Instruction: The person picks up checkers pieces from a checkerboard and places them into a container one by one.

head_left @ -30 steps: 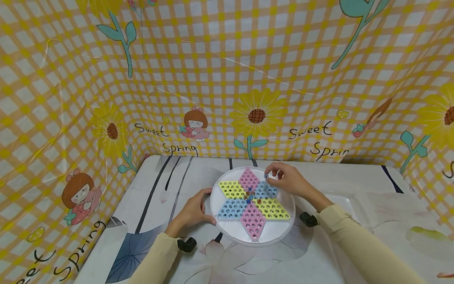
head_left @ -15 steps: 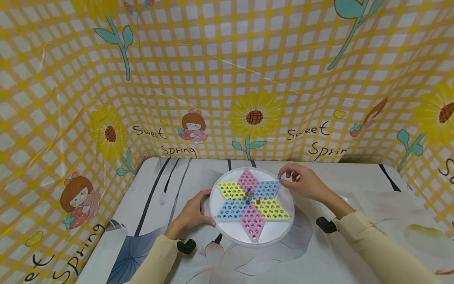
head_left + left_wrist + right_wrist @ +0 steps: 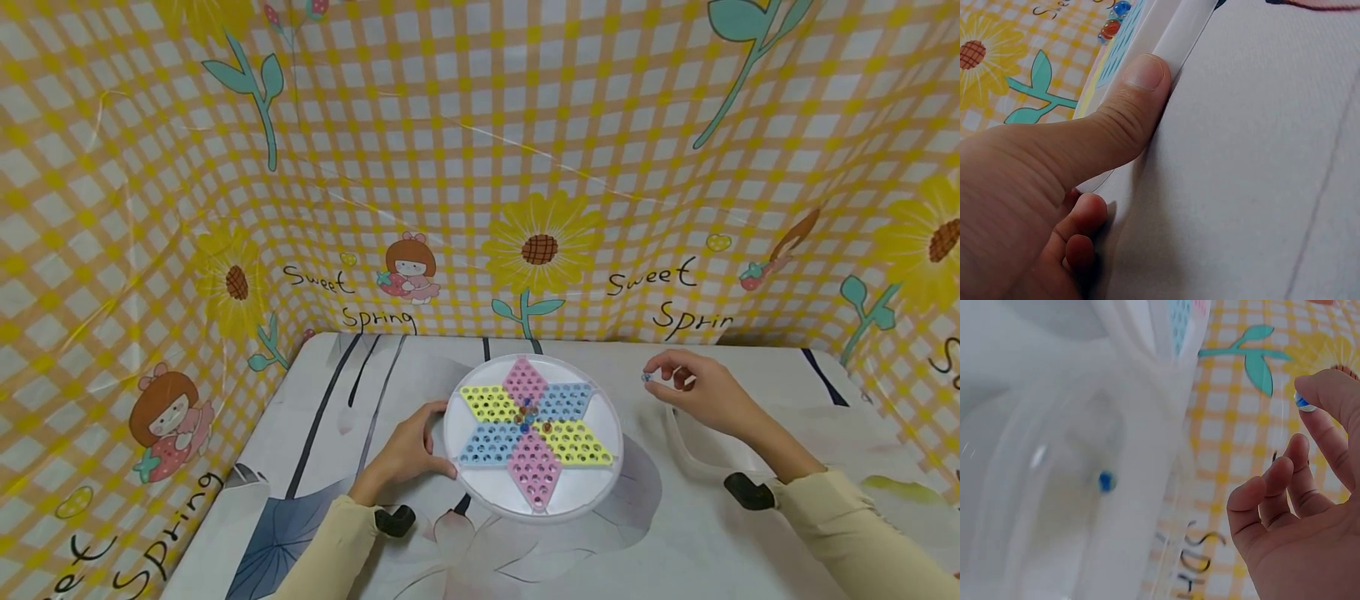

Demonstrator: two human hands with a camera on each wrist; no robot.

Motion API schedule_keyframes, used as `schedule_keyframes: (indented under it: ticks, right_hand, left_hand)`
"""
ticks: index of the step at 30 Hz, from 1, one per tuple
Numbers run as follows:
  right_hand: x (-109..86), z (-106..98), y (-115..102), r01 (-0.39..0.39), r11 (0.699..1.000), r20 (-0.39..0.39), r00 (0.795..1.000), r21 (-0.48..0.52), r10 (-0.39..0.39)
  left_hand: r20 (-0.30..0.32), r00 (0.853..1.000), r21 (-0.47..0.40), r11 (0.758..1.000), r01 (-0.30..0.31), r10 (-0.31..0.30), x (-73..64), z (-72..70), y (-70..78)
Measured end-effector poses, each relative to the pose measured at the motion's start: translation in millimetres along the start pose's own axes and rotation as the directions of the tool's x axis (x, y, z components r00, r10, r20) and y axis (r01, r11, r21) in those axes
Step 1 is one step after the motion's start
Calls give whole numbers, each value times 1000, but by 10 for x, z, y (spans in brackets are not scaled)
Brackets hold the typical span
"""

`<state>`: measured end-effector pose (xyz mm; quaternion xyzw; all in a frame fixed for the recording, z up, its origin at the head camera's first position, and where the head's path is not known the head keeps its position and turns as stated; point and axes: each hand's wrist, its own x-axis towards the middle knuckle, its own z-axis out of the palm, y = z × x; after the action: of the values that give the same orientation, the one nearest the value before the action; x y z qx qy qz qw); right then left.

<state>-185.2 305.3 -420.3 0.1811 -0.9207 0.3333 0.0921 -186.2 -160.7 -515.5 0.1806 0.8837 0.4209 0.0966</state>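
We see the L hand (image 3: 408, 446) holding the round white board (image 3: 577, 487) by its left rim, thumb laid along the edge and other fingers curled in against it, prob. to stop the board sliding on the table w/ only one side braced. The R hand (image 3: 701, 392) pinches a small blue-and-white marble (image 3: 1304, 402) btwn thumb and index tip, other fingers loosely bent; we'd say a tip pinch suits something this small and round. That marble is in the air to the right of the board, near the clear tray (image 3: 678, 442). The tray sits on the right, prob. for easy reach by the R hand. The R wrist view is blurry there, but a loose blue marble (image 3: 1107, 482) appears to lie in the tray. A cluster of marbles (image 3: 528, 417) sits mid-star, w/ a brown one (image 3: 547, 427) just off to its right.

Vs. 1 s ago, the R hand has moved from above the upper-right blue sector (image 3: 567, 400), past the rim, to well off the board, same pinch. More of the tray's near-left corner shows now. L hand, board & central cluster look unchanged to us.
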Motion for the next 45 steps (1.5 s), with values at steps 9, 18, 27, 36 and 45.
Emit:
schedule_keyframes:
  ticks: [9,18,27,36,45]
  right_hand:
    - [-237,-193,265,-51,999,-35,998,-19,50]
    - [-371,-254,419,-82,997,-45,996,-2,81]
    - [-423,-225,494,-112,994,-40,993,-16,111]
    - [-451,-185,521,-117,993,-37,993,-15,116]
    - [-473,-153,547,-164,986,37,986,-24,165]
  left_hand:
    - [-1,1000,1,1000,-7,7,4,-21,7]
    - [-12,1000,-4,1000,1,-1,3,-28,14]
    - [-16,1000,13,1000,-12,12,-6,-21,5]
    - [-16,1000,23,1000,-2,2,-10,-11,8]
    - [-19,1000,26,1000,-16,16,-8,-3,16]
